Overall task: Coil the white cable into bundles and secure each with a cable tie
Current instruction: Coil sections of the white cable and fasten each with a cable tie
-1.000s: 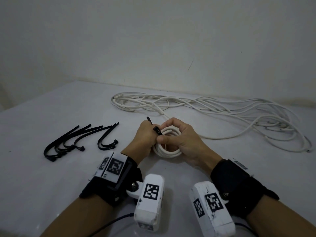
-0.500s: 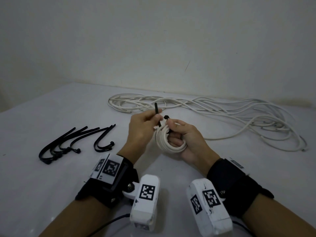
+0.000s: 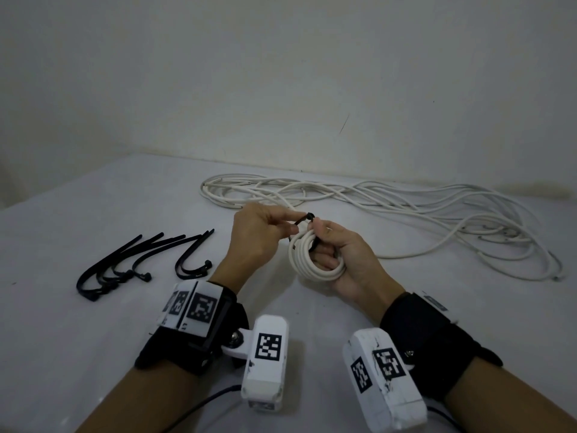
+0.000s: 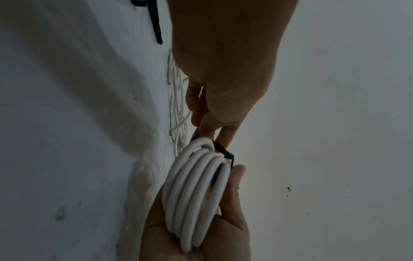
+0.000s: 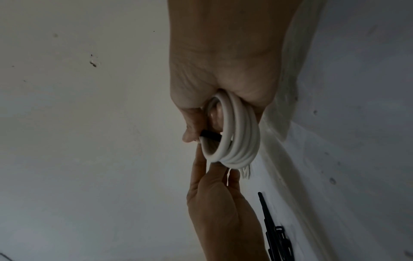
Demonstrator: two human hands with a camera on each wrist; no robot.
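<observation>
A small coil of white cable (image 3: pixel 309 260) (image 4: pixel 196 194) (image 5: pixel 239 134) is raised off the table, standing on edge in my right hand (image 3: pixel 340 254), whose fingers curl through and round it. A black cable tie (image 3: pixel 304 220) (image 4: pixel 224 153) (image 5: pixel 211 136) loops over the coil's top. My right thumb presses the tie's head at the top of the coil. My left hand (image 3: pixel 265 232) pinches the tie's tail just left of the coil. The rest of the white cable (image 3: pixel 406 210) lies loose and tangled across the far side of the table.
Several spare black cable ties (image 3: pixel 137 260) (image 5: pixel 274 234) lie in a bunch on the white table (image 3: pixel 78 339) to the left of my hands. A pale wall (image 3: pixel 281 73) rises behind the table. A thin dark lead (image 3: pixel 199 401) runs from the left wrist camera.
Both hands lifted the coil off the table and turned it on edge. The tie's tail, which stuck up above the coil, is now drawn left in my left pinch.
</observation>
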